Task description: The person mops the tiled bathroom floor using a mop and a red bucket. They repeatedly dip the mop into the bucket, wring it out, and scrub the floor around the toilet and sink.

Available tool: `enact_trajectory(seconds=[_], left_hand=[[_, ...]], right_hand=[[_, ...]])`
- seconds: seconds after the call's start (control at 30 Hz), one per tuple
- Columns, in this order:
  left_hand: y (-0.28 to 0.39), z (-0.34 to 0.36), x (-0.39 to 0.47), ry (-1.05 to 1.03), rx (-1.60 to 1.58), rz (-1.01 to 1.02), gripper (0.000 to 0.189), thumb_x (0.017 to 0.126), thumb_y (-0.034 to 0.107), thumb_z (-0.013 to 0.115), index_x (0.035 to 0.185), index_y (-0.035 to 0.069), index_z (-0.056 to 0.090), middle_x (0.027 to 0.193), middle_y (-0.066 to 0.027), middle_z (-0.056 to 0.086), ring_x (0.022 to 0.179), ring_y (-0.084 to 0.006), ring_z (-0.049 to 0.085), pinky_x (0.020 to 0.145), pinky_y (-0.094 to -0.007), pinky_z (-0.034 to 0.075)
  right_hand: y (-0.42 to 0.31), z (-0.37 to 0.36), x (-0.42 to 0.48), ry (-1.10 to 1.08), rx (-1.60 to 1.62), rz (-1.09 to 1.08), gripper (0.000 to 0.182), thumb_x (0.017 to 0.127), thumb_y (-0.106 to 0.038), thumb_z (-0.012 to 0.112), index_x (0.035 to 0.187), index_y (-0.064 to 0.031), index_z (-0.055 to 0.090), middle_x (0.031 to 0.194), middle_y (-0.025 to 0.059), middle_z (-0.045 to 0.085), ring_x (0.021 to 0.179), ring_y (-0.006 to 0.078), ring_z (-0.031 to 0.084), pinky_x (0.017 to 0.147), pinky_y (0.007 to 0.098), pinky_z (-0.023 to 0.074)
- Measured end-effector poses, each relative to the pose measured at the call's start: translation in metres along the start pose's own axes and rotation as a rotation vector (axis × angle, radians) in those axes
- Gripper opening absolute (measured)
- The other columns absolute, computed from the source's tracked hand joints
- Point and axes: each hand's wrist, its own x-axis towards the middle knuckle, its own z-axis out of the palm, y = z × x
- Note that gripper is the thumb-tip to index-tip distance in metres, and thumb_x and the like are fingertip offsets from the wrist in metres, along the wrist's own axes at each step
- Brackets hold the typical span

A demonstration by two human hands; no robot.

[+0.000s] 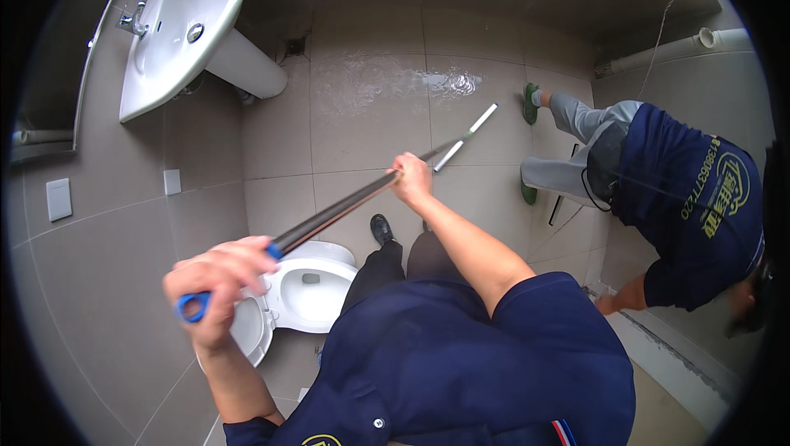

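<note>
My left hand [216,292] is wrapped around the blue-tipped end of a long dark pole [336,208], with a blue hanging loop showing below the fist. Farther along the same pole, my right hand [410,179] grips the shaft. At the pole's far end a narrow white floor-squeegee head [482,119] is at the tiled floor [370,137]. A shiny patch of water [395,82] spreads over the tiles beyond that head.
A white pedestal basin [185,32] stands at upper left, near a floor drain [295,47]. The toilet [315,298] has its lid up, beside my legs. At right a co-worker [685,174] bends over near a second squeegee [563,187] and a low ledge [673,353].
</note>
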Motion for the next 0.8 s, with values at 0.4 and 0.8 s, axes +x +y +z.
enact_trajectory(seconds=[0.4,0.8], left_hand=[[0.006,0.019,0.067,0.215,0.344,-0.05,0.037,0.09,0.023,0.063,0.06,0.007,0.048,0.062,-0.0114,0.063,0.071,-0.03,0.068,0.087,-0.0561,0.052],[-0.144,0.249,0.262,-0.449,0.202,-0.115,0.017,0.073,0.004,0.08,0.072,0.0,0.063,0.103,-0.0158,0.07,0.115,-0.0356,0.063,0.096,-0.0402,0.052]], right_hand=[[-0.046,0.018,0.122,-0.226,0.106,-0.12,0.017,0.073,-0.025,0.071,0.069,-0.0114,0.06,0.082,0.0083,0.061,0.082,0.0313,0.064,0.067,0.0434,0.0526],[0.26,-0.215,0.278,0.08,-0.069,0.028,0.02,0.075,-0.01,0.075,0.086,-0.0109,0.058,0.095,0.0068,0.058,0.076,0.0284,0.06,0.07,0.0399,0.0511]])
